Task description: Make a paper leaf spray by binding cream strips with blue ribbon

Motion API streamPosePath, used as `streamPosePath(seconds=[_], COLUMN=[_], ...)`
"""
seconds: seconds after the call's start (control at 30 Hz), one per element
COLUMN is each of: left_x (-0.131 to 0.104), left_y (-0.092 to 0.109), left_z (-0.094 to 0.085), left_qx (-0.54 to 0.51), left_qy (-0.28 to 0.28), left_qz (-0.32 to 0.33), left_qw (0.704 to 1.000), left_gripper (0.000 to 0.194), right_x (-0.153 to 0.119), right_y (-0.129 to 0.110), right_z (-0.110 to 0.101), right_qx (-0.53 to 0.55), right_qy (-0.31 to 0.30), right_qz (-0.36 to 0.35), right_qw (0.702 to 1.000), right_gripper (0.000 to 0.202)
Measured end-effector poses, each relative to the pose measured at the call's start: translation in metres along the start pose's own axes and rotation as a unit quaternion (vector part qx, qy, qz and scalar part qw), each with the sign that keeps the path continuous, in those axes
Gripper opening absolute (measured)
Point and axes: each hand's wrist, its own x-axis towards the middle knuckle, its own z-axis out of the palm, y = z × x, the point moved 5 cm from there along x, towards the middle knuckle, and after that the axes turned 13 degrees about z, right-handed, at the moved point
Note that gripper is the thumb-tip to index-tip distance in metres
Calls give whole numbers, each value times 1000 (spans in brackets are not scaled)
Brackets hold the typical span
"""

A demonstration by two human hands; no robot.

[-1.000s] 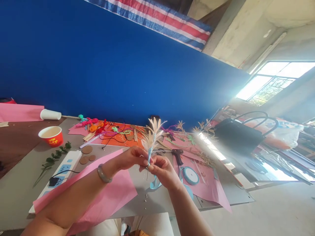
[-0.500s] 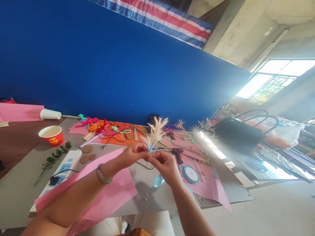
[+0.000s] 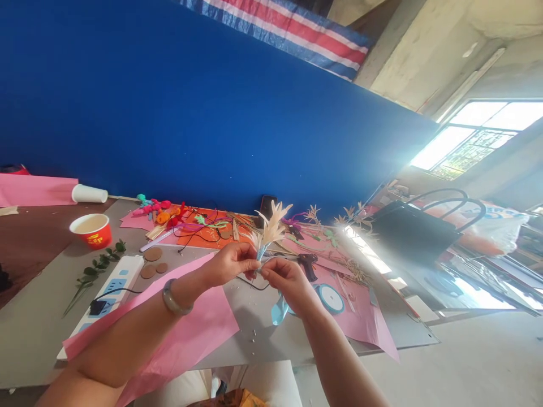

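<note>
A pale cream flower [image 3: 271, 226] with pointed petals stands upright between my hands, its base wrapped in light blue. My left hand [image 3: 233, 263], with a bracelet at the wrist, pinches the flower's base. Close beside it, my right hand [image 3: 291, 282] has thumb and fingers pressed together at the wrapped stem. A loose light blue ribbon [image 3: 279, 310] hangs below my right hand. Just right of that hand lies a ribbon roll [image 3: 331, 298] on pink paper. The fingertips hide part of the stem.
Pink paper [image 3: 199, 333] lies under my left forearm, beside a power strip [image 3: 112, 294]. A red cup [image 3: 91, 230], a green sprig [image 3: 95, 270] and cork discs [image 3: 153, 254] are at the left. Behind my right hand is a glue gun [image 3: 307, 265]; a black bag [image 3: 416, 232] stands right.
The hands and flower have shifted slightly, and the flower has turned a little. The light blue ribbon hangs a bit farther right. Both hands keep their pinch.
</note>
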Motion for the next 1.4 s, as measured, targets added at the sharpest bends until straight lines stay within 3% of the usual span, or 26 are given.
streamPosePath(seconds=[0.47,0.7,1.03,1.2,1.4], left_x=[2,2,0,1,0], left_y=[-14,-23,-18,-26,-31], left_z=[-5,1,-4,-8,-17], left_qx=[73,88,148,207,281], left_qy=[50,68,92,116,172], left_qz=[20,44,45,57,84], left_qw=[996,993,984,970,940], left_gripper=[26,22,15,13,11], right_x=[7,-5,9,8,7], right_y=[14,11,16,11,5], right_z=[3,3,6,8,20], right_qx=[53,24,-21,-93,-186], right_qy=[6,91,132,192,271], right_qz=[12,-10,-54,-107,-204], right_qw=[999,996,990,971,922], right_gripper=[23,18,24,16,10])
